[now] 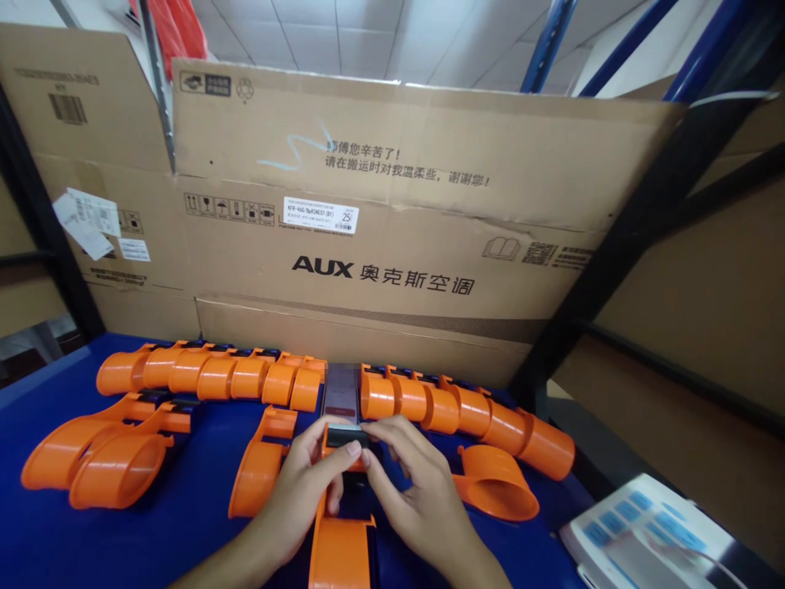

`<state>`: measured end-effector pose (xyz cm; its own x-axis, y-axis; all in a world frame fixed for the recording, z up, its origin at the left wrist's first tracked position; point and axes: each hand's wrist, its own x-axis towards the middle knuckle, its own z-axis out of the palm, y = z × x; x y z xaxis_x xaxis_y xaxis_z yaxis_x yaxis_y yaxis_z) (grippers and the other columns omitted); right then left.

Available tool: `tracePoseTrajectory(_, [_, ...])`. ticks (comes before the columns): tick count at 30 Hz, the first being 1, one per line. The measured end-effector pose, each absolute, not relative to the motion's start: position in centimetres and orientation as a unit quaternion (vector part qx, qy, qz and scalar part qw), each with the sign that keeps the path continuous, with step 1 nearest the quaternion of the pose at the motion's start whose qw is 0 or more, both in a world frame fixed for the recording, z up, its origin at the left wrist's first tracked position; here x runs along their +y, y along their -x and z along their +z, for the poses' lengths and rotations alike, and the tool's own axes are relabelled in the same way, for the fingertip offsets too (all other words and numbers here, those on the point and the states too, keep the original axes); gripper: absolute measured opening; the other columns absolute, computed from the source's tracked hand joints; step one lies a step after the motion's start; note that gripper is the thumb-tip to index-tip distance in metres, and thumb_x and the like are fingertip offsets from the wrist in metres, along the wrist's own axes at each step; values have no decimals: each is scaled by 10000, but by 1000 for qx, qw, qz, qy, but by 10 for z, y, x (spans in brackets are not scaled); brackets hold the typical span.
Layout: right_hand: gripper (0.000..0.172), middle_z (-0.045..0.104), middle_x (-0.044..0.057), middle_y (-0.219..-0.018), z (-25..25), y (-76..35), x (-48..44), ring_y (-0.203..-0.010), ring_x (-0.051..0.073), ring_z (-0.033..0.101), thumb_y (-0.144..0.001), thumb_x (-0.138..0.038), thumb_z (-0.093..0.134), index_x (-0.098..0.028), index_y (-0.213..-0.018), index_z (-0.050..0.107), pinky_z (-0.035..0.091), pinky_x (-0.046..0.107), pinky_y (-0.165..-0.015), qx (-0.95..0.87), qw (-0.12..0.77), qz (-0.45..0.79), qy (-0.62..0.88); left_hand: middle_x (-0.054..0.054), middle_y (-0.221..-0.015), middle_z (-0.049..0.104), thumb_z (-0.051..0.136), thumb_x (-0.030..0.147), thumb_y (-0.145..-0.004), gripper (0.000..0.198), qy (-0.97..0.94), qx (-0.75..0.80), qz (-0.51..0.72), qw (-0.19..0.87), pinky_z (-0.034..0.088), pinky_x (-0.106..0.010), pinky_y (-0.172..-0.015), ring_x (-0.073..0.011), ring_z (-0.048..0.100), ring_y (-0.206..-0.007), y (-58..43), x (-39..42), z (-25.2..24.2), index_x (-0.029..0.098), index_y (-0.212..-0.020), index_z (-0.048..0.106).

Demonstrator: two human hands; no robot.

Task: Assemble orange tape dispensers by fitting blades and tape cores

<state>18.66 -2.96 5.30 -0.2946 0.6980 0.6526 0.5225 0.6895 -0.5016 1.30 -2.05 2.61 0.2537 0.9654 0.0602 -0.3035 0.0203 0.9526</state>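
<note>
Left hand (312, 470) and right hand (423, 483) grip orange plastic cup-ended holder (341, 555) by its black block (345, 438), mid-width, toward blue worktop (202, 507)'s near edge. Should handle light, stiff; block's best hold. Underside contact hidden, can't confirm.

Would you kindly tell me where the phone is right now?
In the head view, the phone is near the centre, just beyond the left hand and right hand, between two rows of orange parts.

I can pass over bare table (205, 474) left of the orange cup (250, 481) beside my left hand (307, 468). Cardboard (392, 237) blocks the far side.
</note>
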Motion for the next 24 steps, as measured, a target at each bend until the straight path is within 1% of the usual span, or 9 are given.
tracePoseTrajectory(4, [213,716,97,-1043,54,-187,-29,-921,225,697,-960,-227,603,-230,-1154,689,605,349,-817,-799,454,92,384,43,-668,619,738,440,-832,301,-477,341,508,631,338,-187,-406,-50,430,-391,-13,-21,26,191,-987,672])
tracePoseTrajectory(9, [209,709,86,-1024,53,-187,-31,-822,199,681,-962,-248,599,-234,-1151,688,583,294,-685,-795,452,91,394,54,-603,584,742,452,-825,335,-473,347,507,631,338,-186,-409,-60,422,-390,-13,-21,28,183,-1011,669])
tracePoseTrajectory(12, [179,682,35,-864,52,-189,-32,-663,160,626,-963,-269,608,-226,-1123,674,536,261,-595,-757,482,89,431,70,-551,545,736,456,-830,363,-469,357,504,631,333,-183,-412,-64,419,-382,-14,-22,29,180,-1053,658])
tracePoseTrajectory(14, [174,641,2,-767,51,-193,-31,-596,146,591,-960,-295,617,-215,-1109,652,520,258,-580,-712,523,85,461,83,-506,511,727,468,-838,379,-466,366,494,636,319,-179,-408,-67,411,-375,-14,-23,29,180,-1071,646])
tracePoseTrajectory(16, [197,612,-16,-728,50,-197,-28,-568,142,579,-961,-324,612,-204,-1116,630,519,262,-582,-673,554,83,484,91,-480,484,718,472,-848,364,-472,365,482,643,304,-176,-404,-67,397,-369,-15,-24,29,179,-1049,641])
tracePoseTrajectory(19, [219,615,-14,-731,48,-201,-23,-537,141,561,-963,-344,599,-202,-1127,632,512,270,-561,-675,520,74,518,95,-463,472,716,470,-849,347,-474,356,477,649,291,-172,-396,-64,382,-360,-15,-25,29,182,-1026,639])
tracePoseTrajectory(21, [198,677,20,-819,47,-200,-21,-622,168,617,-949,-314,606,-213,-1112,653,541,295,-625,-720,454,64,521,95,-442,477,726,480,-836,380,-459,354,488,653,291,-175,-390,-70,382,-351,-14,-25,30,186,-1058,637])
tracePoseTrajectory(23, [181,724,57,-971,46,-197,-20,-817,220,679,-927,-247,609,-233,-1098,667,567,340,-746,-774,391,61,494,93,-426,484,741,496,-817,427,-436,348,506,658,288,-179,-387,-72,373,-343,-13,-25,31,185,-1090,638])
tracePoseTrajectory(24, [191,728,64,-1028,44,-196,-19,-917,243,681,-914,-208,607,-241,-1091,668,568,363,-804,-797,367,64,476,92,-423,489,752,500,-806,448,-427,344,515,659,287,-180,-387,-71,369,-341,-13,-25,32,184,-1102,640])
